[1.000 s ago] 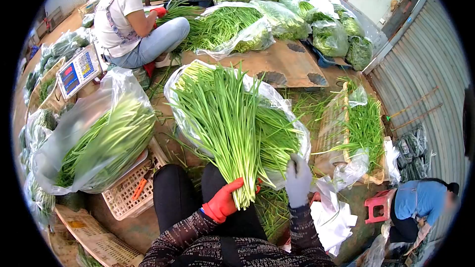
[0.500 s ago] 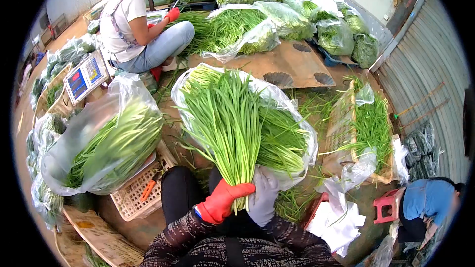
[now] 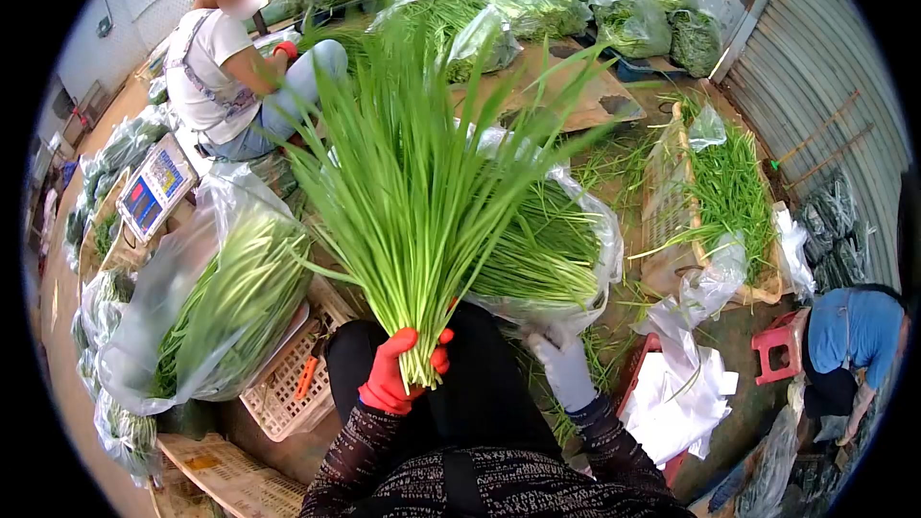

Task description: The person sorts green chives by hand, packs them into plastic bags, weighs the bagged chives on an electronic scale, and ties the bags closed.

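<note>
My left hand (image 3: 391, 372), in a red glove, is closed around the cut ends of a large bunch of garlic chives (image 3: 413, 240). The bunch stands up in front of me, its leaves fanning out and blurred at the tips. To the right, my right hand (image 3: 561, 364) in a grey glove holds nothing that I can see; its fingers look loosely apart, near the lower edge of a clear plastic bag (image 3: 610, 273). More garlic chives (image 3: 547, 254) lie in that bag, partly hidden behind the bunch.
On my left are a filled plastic bag (image 3: 225, 293), a crate (image 3: 278, 403) with an orange-handled knife (image 3: 306, 379) and a scale (image 3: 156, 187). A basket of greens (image 3: 734, 197) and white bags (image 3: 676, 398) stand right. One person (image 3: 216, 67) sits ahead, another (image 3: 854, 341) bends at right.
The bunch has come up off the bag and its leaves have spread apart. My right hand has let go of the stems and moved right; my left hand keeps hold.
</note>
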### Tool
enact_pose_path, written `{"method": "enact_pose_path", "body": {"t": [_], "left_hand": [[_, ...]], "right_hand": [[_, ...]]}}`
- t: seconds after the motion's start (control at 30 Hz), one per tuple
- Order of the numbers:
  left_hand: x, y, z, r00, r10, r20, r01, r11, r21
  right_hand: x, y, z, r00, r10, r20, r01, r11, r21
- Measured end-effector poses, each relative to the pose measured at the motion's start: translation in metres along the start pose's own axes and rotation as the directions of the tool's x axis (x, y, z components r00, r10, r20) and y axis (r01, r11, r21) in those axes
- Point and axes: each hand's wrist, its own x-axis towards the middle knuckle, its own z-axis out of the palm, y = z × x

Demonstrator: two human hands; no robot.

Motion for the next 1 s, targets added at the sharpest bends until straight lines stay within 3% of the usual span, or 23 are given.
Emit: {"method": "enact_pose_path", "body": {"t": [0.07, 0.13, 0.23, 0.3, 0.33, 0.37, 0.43, 0.47, 0.5, 0.53, 0.6, 0.7, 0.77, 0.83, 0.87, 0.9, 0.97, 1.0], "left_hand": [[-0.003, -0.001, -0.022, 0.988, -0.094, -0.125, 0.077, 0.988, -0.133], [-0.007, -0.001, -0.017, 0.978, -0.12, -0.169, 0.092, 0.983, -0.161], [-0.015, -0.001, 0.004, 0.955, -0.08, -0.286, 0.085, 0.996, 0.004], [-0.014, -0.002, 0.015, 0.959, 0.014, -0.283, 0.117, 0.888, 0.444], [-0.012, -0.004, 0.021, 0.937, 0.034, -0.349, 0.175, 0.816, 0.551], [-0.01, -0.007, 0.03, 0.943, 0.054, -0.329, 0.217, 0.649, 0.729], [-0.005, -0.018, 0.057, 0.919, 0.36, -0.162, 0.15, 0.063, 0.987], [0.003, -0.032, 0.02, 0.854, 0.517, 0.059, 0.123, -0.31, 0.943], [0.003, -0.033, 0.031, 0.876, 0.481, 0.025, 0.249, -0.498, 0.831], [0.002, -0.033, 0.043, 0.87, 0.482, 0.106, 0.254, -0.621, 0.741], [0.008, -0.036, 0.051, 0.875, 0.422, 0.239, 0.244, -0.809, 0.535], [0.011, -0.044, 0.06, 0.888, 0.36, 0.286, 0.239, -0.893, 0.381], [0.013, -0.045, 0.059, 0.895, 0.327, 0.305, 0.205, -0.906, 0.371], [0.007, -0.035, 0.077, 0.915, 0.22, 0.339, 0.016, -0.858, 0.513], [0.003, -0.029, 0.087, 0.964, 0.164, 0.208, 0.014, -0.814, 0.58], [0.001, -0.02, 0.09, 0.961, 0.173, 0.215, 0.015, -0.811, 0.584], [-0.006, 0.005, 0.091, 0.966, -0.022, 0.257, -0.233, -0.507, 0.83], [-0.008, 0.018, 0.091, 0.973, -0.018, 0.232, -0.222, -0.373, 0.901]], "right_hand": [[-0.006, 0.017, -0.002, 0.963, 0.23, 0.143, -0.247, 0.962, 0.116], [-0.006, 0.014, 0.004, 0.951, 0.238, 0.196, -0.264, 0.957, 0.122], [-0.003, -0.017, 0.034, 0.929, 0.248, 0.276, -0.303, 0.936, 0.179], [0.002, -0.029, 0.052, 0.935, 0.16, 0.317, -0.264, 0.909, 0.321], [0.01, -0.034, 0.057, 0.882, 0.156, 0.445, -0.315, 0.898, 0.308], [0.014, -0.026, 0.065, 0.887, 0.051, 0.458, -0.246, 0.893, 0.378], [0.026, 0.002, 0.078, 0.899, -0.116, 0.421, -0.088, 0.897, 0.434], [0.029, 0.018, 0.078, 0.889, -0.116, 0.443, -0.096, 0.898, 0.429], [0.031, 0.029, 0.077, 0.919, -0.095, 0.383, -0.109, 0.872, 0.478], [0.034, 0.034, 0.081, 0.94, -0.069, 0.335, -0.123, 0.846, 0.519], [0.035, 0.032, 0.08, 0.917, -0.068, 0.392, -0.207, 0.76, 0.616], [0.03, 0.027, 0.077, 0.906, -0.08, 0.415, -0.25, 0.692, 0.678], [0.033, 0.036, 0.07, 0.944, 0.009, 0.329, -0.266, 0.609, 0.747], [0.039, 0.04, 0.063, 0.922, -0.019, 0.386, -0.3, 0.595, 0.745], [0.041, 0.037, 0.061, 0.927, -0.01, 0.376, -0.3, 0.582, 0.756], [0.042, 0.033, 0.06, 0.932, -0.002, 0.364, -0.298, 0.569, 0.766], [0.037, 0.024, 0.058, 0.953, 0.014, 0.303, -0.248, 0.61, 0.753], [0.037, 0.028, 0.05, 0.933, 0.035, 0.359, -0.307, 0.601, 0.738]]}}
